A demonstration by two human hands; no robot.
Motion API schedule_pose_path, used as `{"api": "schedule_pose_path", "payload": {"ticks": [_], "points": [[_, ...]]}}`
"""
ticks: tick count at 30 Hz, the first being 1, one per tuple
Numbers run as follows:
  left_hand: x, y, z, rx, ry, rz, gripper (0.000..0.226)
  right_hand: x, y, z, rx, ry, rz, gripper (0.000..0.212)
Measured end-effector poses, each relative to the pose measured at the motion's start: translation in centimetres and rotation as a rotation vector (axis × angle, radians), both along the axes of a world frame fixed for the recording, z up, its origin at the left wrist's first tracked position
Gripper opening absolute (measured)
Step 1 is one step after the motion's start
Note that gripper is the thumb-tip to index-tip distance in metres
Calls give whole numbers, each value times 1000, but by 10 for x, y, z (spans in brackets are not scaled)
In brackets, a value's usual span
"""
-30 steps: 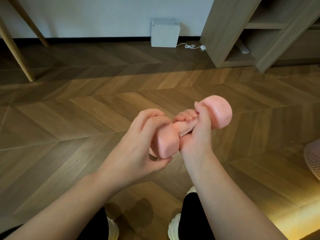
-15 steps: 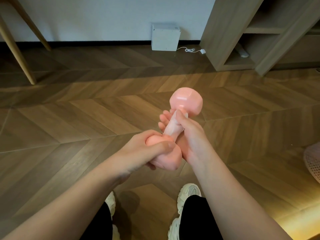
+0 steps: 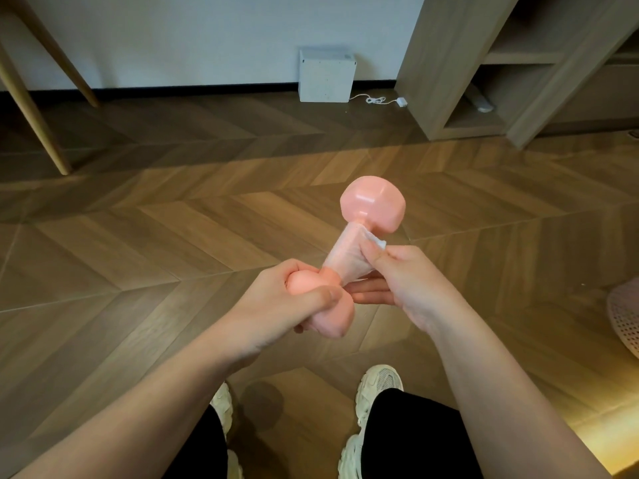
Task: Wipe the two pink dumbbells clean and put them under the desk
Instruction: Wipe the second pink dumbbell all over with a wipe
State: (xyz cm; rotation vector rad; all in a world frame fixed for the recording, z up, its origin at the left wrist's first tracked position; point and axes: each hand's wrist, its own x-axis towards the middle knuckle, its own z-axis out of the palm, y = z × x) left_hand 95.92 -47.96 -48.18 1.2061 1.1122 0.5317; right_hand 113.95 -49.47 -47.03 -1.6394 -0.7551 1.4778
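Note:
One pink dumbbell (image 3: 373,203) is held in the air above the wooden floor, its far head up and away from me. My left hand (image 3: 287,305) grips the near head from the left. A thin white wipe (image 3: 352,257) is wrapped around the dumbbell's handle. My right hand (image 3: 408,285) pinches that wipe against the handle, thumb on top and fingers underneath. Only this one dumbbell shows in the view.
Wooden desk legs (image 3: 38,108) slant at the far left. A white box (image 3: 326,76) with a cable (image 3: 380,100) sits against the wall. A wooden shelf unit (image 3: 484,81) stands at the back right. A pink mesh object (image 3: 626,319) lies at the right edge. My shoes (image 3: 377,392) are below.
The dumbbell has turned from lying sideways to pointing away from me. My right hand has loosened from the handle, and the white wipe around the handle now shows.

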Motion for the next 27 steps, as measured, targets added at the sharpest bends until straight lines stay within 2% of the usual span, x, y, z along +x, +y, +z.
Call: {"api": "schedule_pose_path", "payload": {"ticks": [8, 12, 15, 19, 23, 25, 27], "points": [[0, 0, 0, 3, -40, 12, 67, 9, -2, 4, -13, 157, -55, 17], [-2, 1, 1, -14, -83, 31, 68, 13, -4, 1, 6, 94, -126, 8], [-5, 2, 3, -19, -123, 27, 68, 11, -3, -1, 14, 104, -145, 16], [-9, 4, 9, -31, -193, 27, 68, 15, -2, -1, 55, 306, -112, 20], [-12, 6, 12, -25, -218, 29, 68, 12, 0, -4, 71, 403, -92, 9], [-13, 6, 12, -23, -224, 23, 67, 8, 2, -7, 77, 403, -130, 16], [-13, 6, 12, -27, -236, 11, 67, 3, 5, -10, 98, 425, -178, 32]]}}
